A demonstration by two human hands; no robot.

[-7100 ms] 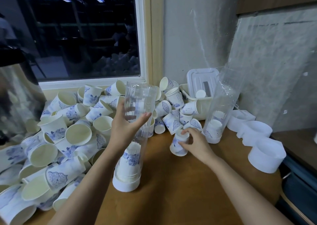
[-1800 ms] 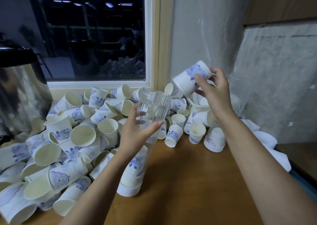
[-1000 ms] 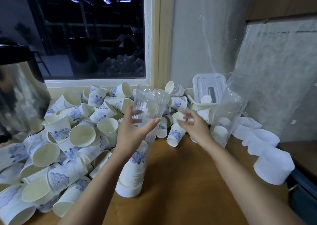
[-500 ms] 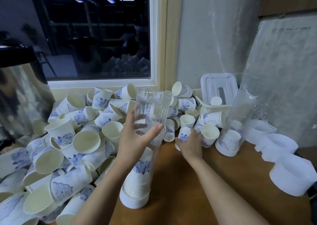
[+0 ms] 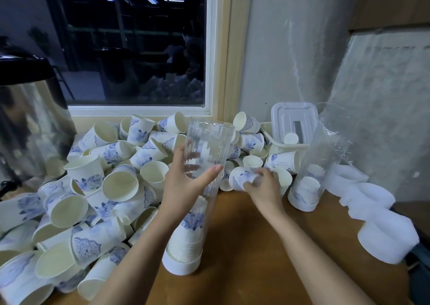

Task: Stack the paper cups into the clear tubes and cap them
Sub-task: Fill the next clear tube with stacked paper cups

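Just right of the clear tube [image 5: 209,139], which the left hand [image 5: 186,184] clasps on the worktop [image 5: 244,246], fingers of the right hand [image 5: 265,191] curl round 1 light, crushable paper cup [image 5: 240,176], best held gently by its sidewall.

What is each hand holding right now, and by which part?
Left hand grips the clear tube round its upper wall. Right hand grips a tipped paper cup by its side; finger placement is blurred.

2 forearms [image 5: 139,246], bare to the frame's lower edge, end in a bare left hand [image 5: 183,183] and right hand [image 5: 263,188], fingernails short.
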